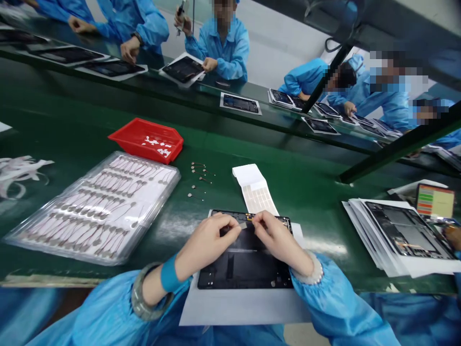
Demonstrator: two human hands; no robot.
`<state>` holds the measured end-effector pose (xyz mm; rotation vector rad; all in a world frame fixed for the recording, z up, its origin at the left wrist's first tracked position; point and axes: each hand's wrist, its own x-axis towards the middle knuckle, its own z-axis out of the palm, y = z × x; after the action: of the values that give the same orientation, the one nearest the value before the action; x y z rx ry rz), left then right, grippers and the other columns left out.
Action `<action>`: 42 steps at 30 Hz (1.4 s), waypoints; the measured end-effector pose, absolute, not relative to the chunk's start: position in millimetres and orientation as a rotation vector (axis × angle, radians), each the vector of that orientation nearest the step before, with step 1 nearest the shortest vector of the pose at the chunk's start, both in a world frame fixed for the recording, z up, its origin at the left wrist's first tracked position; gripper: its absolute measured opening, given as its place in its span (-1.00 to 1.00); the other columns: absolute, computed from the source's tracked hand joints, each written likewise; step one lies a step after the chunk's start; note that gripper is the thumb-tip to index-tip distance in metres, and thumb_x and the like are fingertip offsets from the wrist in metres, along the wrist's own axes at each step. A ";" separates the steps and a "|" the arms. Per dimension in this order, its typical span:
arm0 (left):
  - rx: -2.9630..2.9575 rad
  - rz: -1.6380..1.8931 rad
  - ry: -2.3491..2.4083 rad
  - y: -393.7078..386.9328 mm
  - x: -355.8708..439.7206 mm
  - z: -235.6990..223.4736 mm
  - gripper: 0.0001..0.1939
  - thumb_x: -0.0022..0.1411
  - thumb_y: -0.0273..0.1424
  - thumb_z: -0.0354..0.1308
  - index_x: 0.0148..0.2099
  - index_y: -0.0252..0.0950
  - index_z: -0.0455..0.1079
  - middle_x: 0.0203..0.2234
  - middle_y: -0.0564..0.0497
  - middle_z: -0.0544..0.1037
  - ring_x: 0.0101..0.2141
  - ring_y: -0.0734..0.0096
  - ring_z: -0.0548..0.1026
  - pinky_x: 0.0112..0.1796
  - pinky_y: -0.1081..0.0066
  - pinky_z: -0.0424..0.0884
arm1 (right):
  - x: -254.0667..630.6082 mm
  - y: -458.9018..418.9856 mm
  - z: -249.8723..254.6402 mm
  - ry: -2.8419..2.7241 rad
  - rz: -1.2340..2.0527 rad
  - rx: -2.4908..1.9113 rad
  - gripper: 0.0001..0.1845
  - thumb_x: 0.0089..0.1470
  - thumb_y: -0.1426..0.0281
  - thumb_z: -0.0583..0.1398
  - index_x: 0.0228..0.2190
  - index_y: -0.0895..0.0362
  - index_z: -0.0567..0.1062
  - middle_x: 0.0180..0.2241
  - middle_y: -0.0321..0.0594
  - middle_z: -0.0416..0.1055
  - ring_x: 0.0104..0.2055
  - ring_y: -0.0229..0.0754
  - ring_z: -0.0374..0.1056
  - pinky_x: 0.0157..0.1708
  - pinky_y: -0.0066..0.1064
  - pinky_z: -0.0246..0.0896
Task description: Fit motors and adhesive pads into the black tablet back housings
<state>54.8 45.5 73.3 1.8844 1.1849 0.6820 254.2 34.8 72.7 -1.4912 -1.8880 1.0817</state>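
Note:
A black tablet housing (259, 269) lies on a white paper sheet (237, 307) in front of me. Over its upper part, my left hand (211, 240) is closed in a pinch, a small pale sticker (244, 225) at its fingertips. My right hand (275, 235) is also pinched, by the housing's top edge beside a small gold-coloured strip (249, 217); anything in its fingers is hidden. Just beyond the housing lies a backing sheet of pale stickers (260, 197). Several loose round parts with thin wires (194, 187) lie to the left.
A clear plastic tray (118, 257) at left carries rows of wired round parts. Behind it sits a red bin (144, 144) with white scraps. Housings stacked with paper (410, 235) stand at right. A slanted green post (403, 149) rises there; co-workers (226, 48) sit across the bench.

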 end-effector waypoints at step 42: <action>2.665 0.827 0.865 -39.6 4.8 13.0 -0.67 0.41 -0.48 -0.17 -0.28 -0.28 0.42 -0.35 0.00 0.54 -0.25 0.36 0.45 -0.20 0.36 0.35 | 194.6 -15.1 42.7 -1.972 0.761 -1.713 -0.83 0.08 0.41 0.21 -0.54 0.07 0.47 -0.39 -0.26 0.42 -0.20 -0.11 0.25 -0.10 -0.21 0.02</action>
<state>4.8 -39.6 13.0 2.6646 0.8649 0.8266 194.6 -15.1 42.7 -1.7129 -1.9720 0.7606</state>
